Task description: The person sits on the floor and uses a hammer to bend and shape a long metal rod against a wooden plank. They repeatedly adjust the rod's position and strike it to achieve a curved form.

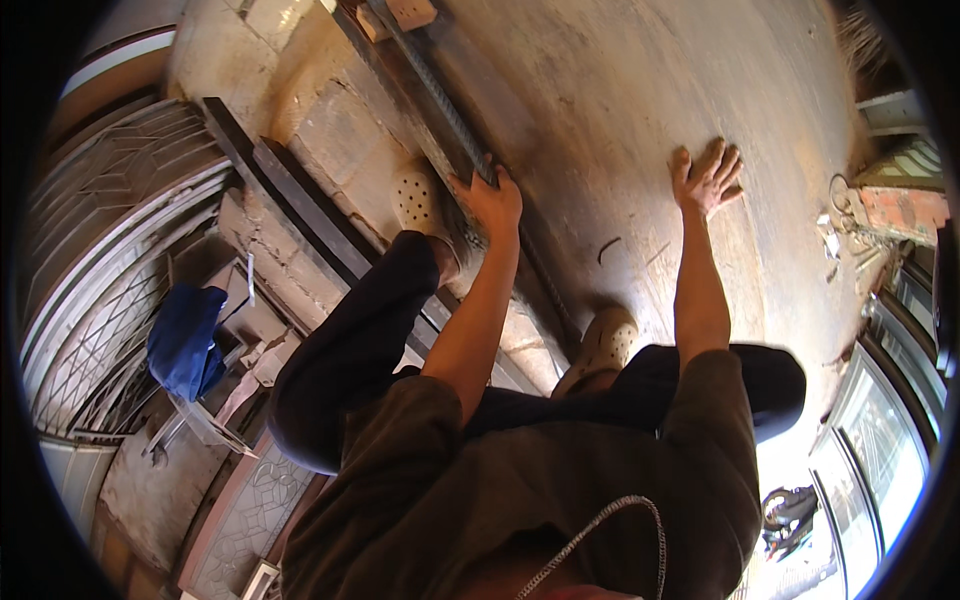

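Head view: left hand (494, 205) closed around 1 ribbed rod (447, 108), right hand (709, 180) splayed on 1 brown surface (610, 130), 2 clogs (412, 200).

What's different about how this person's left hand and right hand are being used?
The left hand grips a ribbed bar; the right hand rests palm-down on the brown floor. The left hand is bunched, while the right hand is spread wide. Both are bare, with arms stretched forward.
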`<control>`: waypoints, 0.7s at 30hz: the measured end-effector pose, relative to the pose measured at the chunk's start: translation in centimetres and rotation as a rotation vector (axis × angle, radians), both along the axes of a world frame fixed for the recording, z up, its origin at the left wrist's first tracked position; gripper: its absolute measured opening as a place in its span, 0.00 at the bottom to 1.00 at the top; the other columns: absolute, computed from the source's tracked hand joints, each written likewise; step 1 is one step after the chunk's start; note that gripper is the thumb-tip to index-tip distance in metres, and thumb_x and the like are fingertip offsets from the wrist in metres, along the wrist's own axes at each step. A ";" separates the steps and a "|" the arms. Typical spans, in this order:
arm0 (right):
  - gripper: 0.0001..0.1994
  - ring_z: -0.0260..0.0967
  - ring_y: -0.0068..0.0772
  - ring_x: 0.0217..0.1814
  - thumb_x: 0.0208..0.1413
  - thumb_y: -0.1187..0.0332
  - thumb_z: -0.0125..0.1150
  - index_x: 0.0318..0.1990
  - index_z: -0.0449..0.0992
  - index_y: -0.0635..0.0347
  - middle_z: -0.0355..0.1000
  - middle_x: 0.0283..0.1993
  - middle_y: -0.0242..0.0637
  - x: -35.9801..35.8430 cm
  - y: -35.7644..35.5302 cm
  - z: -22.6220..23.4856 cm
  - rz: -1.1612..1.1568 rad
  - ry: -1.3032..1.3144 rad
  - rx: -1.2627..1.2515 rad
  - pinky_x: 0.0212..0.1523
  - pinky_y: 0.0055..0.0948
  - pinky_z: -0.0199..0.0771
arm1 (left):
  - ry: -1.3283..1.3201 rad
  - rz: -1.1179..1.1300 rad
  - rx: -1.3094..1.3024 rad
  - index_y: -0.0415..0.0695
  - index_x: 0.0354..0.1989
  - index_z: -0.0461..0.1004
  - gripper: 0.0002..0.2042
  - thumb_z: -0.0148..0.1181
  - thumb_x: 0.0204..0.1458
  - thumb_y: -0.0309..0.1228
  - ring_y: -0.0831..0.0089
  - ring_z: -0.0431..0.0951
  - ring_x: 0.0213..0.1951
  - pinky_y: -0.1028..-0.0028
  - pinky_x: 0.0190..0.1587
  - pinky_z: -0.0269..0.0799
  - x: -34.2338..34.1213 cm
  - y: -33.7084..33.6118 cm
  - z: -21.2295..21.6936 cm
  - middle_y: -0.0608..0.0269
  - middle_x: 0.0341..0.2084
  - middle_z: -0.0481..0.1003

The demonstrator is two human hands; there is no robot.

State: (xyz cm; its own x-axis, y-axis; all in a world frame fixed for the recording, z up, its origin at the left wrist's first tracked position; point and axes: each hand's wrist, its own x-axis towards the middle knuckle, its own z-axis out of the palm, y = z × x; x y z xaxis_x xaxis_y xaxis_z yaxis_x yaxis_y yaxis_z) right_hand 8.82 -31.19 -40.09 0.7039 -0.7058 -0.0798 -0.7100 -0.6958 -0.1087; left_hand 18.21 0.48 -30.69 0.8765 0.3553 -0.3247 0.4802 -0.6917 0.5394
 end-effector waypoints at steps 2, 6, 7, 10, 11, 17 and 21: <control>0.44 0.21 0.52 0.77 0.55 0.31 0.34 0.72 0.39 0.50 0.31 0.75 0.47 0.1 -0.2 0.3 -0.046 0.044 0.062 0.67 0.68 0.22 | -0.001 0.037 0.073 0.46 0.50 0.76 0.16 0.55 0.53 0.34 0.43 0.51 0.66 0.59 0.65 0.52 0.2 -0.8 0.3 0.30 0.63 0.49; 0.23 0.63 0.55 0.59 0.57 0.51 0.52 0.52 0.70 0.58 0.65 0.58 0.51 -0.1 5.2 2.6 -0.037 0.033 0.027 0.52 0.55 0.65 | 0.050 0.060 0.121 0.47 0.52 0.75 0.17 0.55 0.54 0.36 0.40 0.47 0.67 0.56 0.66 0.49 0.3 -0.2 -0.2 0.29 0.64 0.45; 0.20 0.70 0.56 0.49 0.57 0.52 0.52 0.44 0.75 0.61 0.73 0.48 0.52 -2.3 7.3 0.4 -0.069 -0.083 0.095 0.49 0.52 0.69 | 0.054 0.065 0.072 0.47 0.52 0.75 0.17 0.55 0.54 0.36 0.39 0.47 0.67 0.55 0.66 0.48 0.3 -0.8 -0.1 0.29 0.64 0.45; 0.39 0.65 0.61 0.58 0.60 0.36 0.33 0.47 0.76 0.67 0.72 0.49 0.62 -7.8 16.2 -0.9 -0.306 0.408 0.966 0.60 0.48 0.60 | 0.023 0.056 0.010 0.47 0.52 0.75 0.18 0.54 0.54 0.36 0.39 0.47 0.67 0.55 0.66 0.48 0.3 -0.3 -0.5 0.28 0.64 0.45; 0.43 0.64 0.62 0.60 0.58 0.33 0.29 0.47 0.76 0.68 0.70 0.50 0.64 -9.2 19.6 -0.5 -0.338 0.378 1.098 0.62 0.48 0.58 | -0.002 0.050 0.014 0.47 0.53 0.75 0.18 0.54 0.54 0.36 0.39 0.47 0.67 0.56 0.66 0.48 0.3 0.2 -0.8 0.28 0.64 0.45; 0.47 0.72 0.52 0.46 0.54 0.26 0.31 0.39 0.79 0.69 0.75 0.37 0.58 -12.1 27.5 4.1 -0.327 0.406 1.107 0.49 0.46 0.64 | -0.072 0.065 -0.065 0.45 0.52 0.74 0.18 0.55 0.54 0.34 0.44 0.51 0.67 0.61 0.63 0.55 0.3 1.9 -1.0 0.30 0.64 0.49; 0.43 0.71 0.65 0.45 0.58 0.32 0.32 0.36 0.78 0.72 0.72 0.36 0.67 -9.8 28.9 8.5 -0.173 0.390 1.036 0.49 0.51 0.65 | -0.099 0.103 -0.191 0.45 0.49 0.77 0.15 0.56 0.52 0.31 0.45 0.55 0.65 0.59 0.58 0.62 0.0 4.6 0.6 0.35 0.62 0.58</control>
State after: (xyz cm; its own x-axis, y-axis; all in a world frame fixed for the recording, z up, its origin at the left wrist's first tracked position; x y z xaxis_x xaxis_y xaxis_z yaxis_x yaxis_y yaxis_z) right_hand -1.03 -2.32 -31.64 0.4012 -0.2570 -0.8792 -0.9004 -0.2869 -0.3270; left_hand 18.25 5.13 -30.14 0.8700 0.3846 -0.3087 0.4808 -0.5225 0.7041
